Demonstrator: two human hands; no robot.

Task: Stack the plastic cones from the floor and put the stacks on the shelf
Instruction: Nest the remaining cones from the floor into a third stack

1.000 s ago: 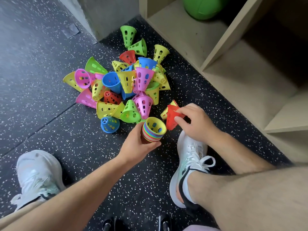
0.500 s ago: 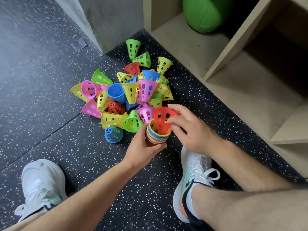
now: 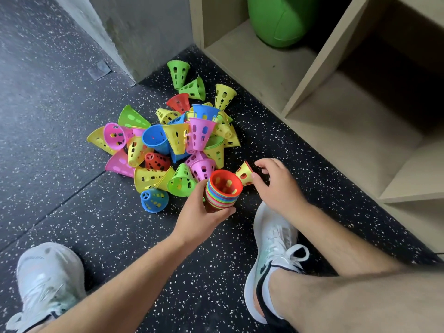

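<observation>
Pale wooden shelf (image 3: 336, 121): far right, no stack yet.
Loose colourful plastic cones (image 3: 177, 138): floor, ahead.
Left hand (image 3: 199, 212): wrapped round striped cone stack (image 3: 222, 191).
Right hand (image 3: 276, 186): spread, holding nothing.
Yellow plastic cone (image 3: 244, 175): on its side, just beside right thumb.

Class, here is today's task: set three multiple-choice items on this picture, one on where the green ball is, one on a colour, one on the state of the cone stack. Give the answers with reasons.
1. Where is the green ball? A. on the floor B. in a shelf compartment C. on the cone pile
2. What colour is the top cone of the stack? A. blue B. red C. pink
3. The stack is: A. gripped by the left hand B. standing on the shelf C. lying on the floor
Answers: 1 B, it sits inside the wooden compartment; 2 B, a red rim caps the stack; 3 A, fingers and thumb wrap its sides.
</observation>
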